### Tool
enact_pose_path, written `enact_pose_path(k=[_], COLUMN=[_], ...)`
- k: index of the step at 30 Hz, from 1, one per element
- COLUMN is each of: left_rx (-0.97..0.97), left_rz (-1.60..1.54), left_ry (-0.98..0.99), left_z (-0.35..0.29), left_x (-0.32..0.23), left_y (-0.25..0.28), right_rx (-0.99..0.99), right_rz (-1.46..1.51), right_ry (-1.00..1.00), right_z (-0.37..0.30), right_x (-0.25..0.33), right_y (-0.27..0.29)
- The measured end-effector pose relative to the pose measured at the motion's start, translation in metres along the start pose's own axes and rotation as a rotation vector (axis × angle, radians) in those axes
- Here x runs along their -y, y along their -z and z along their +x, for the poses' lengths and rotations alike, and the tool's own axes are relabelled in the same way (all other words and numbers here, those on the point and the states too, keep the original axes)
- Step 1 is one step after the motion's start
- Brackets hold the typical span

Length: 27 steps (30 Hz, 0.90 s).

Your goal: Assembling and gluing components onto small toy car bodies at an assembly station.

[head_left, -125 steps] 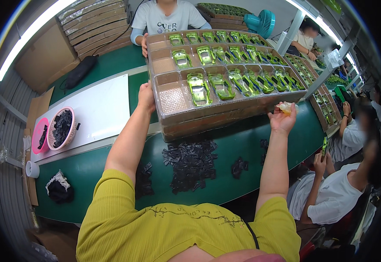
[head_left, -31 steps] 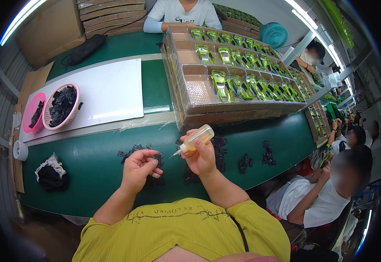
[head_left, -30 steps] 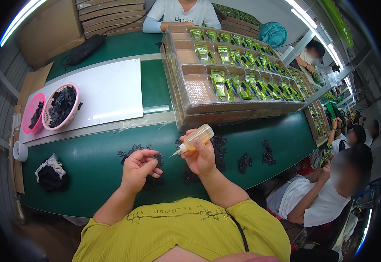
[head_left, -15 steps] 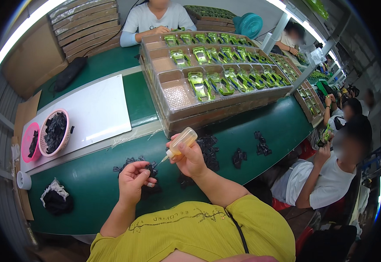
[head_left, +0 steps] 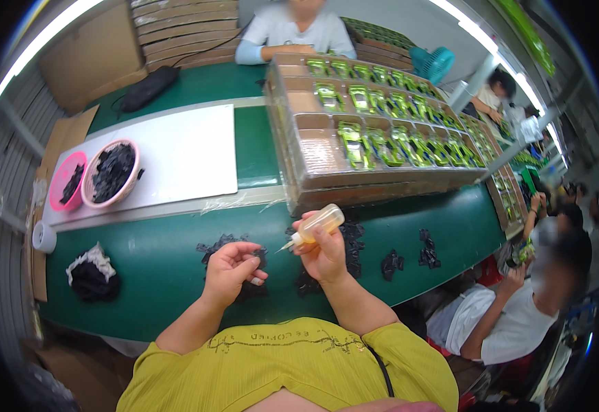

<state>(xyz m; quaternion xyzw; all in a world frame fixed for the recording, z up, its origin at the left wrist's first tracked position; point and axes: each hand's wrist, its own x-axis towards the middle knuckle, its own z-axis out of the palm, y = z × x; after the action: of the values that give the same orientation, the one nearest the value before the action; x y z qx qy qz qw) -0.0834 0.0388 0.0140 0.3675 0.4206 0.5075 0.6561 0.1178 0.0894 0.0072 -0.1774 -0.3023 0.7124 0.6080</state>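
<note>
Left hand (head_left: pixel 231 269) near the worktop's (head_left: pixel 155 275) front edge, fingers curled narrow, pinching a small black piece; too small to tell more. Right hand (head_left: pixel 323 250) grips a small bottle (head_left: pixel 316 225), pale yellow, translucent, thin nozzle pointing left toward the left fingertips. Black pieces (head_left: pixel 344 240) lie scattered beneath both hands.

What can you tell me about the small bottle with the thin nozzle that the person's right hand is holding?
The small translucent yellowish plastic squeeze bottle has a rounded body and a thin pointed nozzle. It lies tilted, nearly level, with the nozzle pointing left and slightly down toward the left hand. The right hand grips its lower body from below, fingers wrapped around it. It is held above the green table, over a pile of small black parts.
</note>
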Motion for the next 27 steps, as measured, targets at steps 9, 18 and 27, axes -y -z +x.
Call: enact_pose_path(k=[9,18,27], left_rx=[-0.040,-0.084,-0.047], left_rz=[-0.031,0.051,0.119], left_ry=[0.034,0.092,0.101], left_z=[0.010,0.012,0.012], left_x=[-0.010,-0.004,-0.002], left_y=[-0.019,-0.019,-0.024], right_rx=[0.094,0.131,0.132], right_rz=[-0.310,-0.459,-0.558], right_ry=[0.231,0.357,0.344], right_z=[0.006,0.002,0.000], right_x=[0.014,0.004,0.009], right_y=[-0.001,-0.002,-0.004])
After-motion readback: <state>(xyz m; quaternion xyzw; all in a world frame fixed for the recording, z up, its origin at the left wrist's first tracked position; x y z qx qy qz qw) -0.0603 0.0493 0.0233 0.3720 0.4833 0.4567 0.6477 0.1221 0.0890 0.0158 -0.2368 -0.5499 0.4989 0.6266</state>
